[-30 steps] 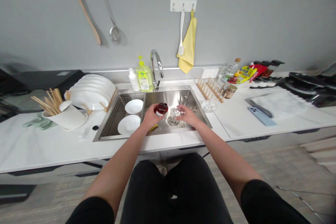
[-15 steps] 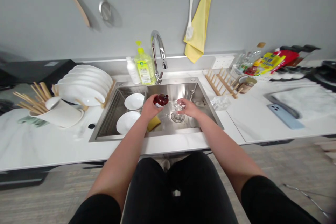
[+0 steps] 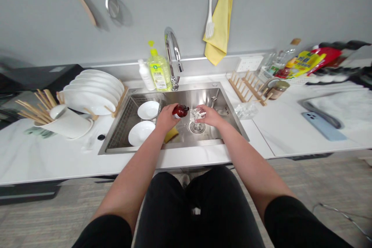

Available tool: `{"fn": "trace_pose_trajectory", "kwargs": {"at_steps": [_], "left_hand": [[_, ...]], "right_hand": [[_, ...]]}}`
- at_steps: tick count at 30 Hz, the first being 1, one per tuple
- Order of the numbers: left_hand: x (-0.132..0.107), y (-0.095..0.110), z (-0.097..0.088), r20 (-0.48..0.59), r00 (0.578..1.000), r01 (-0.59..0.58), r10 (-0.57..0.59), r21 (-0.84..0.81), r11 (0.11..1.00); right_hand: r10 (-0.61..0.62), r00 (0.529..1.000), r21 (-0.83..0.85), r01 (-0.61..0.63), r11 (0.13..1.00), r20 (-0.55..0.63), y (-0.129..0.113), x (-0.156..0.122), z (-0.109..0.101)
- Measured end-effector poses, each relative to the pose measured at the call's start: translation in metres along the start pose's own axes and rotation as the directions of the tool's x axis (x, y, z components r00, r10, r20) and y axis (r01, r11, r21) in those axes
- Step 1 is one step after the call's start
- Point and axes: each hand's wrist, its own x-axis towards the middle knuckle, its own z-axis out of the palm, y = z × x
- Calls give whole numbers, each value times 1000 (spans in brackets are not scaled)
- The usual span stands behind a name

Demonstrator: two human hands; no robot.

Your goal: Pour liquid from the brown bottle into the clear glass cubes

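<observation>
Fingers of the left hand wrap a glossy red-brown bottle, rounded, tipped rightward at mid-frame; the right hand curls its fingers around a clear container near it, over the shiny steel sink.

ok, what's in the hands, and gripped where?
Left hand: red-brown bottle, gripped around its body, neck free. Right hand: clear glass, gripped by its side.

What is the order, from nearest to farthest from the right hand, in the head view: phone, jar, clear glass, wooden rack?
1. Clear glass: in the right hand.
2. Wooden rack: right of the sink.
3. Jar: at the rack's right side.
4. Phone: farthest right, near the counter front.
</observation>
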Motion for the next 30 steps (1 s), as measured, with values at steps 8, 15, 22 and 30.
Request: {"fn": "trace_pose_trajectory", "kwargs": {"at_steps": [8,15,22,30], "left_hand": [[-2,13,-7,34,998,-53,49,120,991],[-4,23,-12,49,998,-39,30,188,981],[-5,30,-15,72,996,-77,59,290,954],[-6,35,-18,82,993,-106,84,321,941]], "right_hand": [[-11,1000,-37,12,999,23,-6,-1,0],[-1,999,-45,3,999,43,-6,-1,-1],[-6,999,-70,9,998,41,0,1,1],[-24,998,-99,29,995,50,1,2,1]]}}
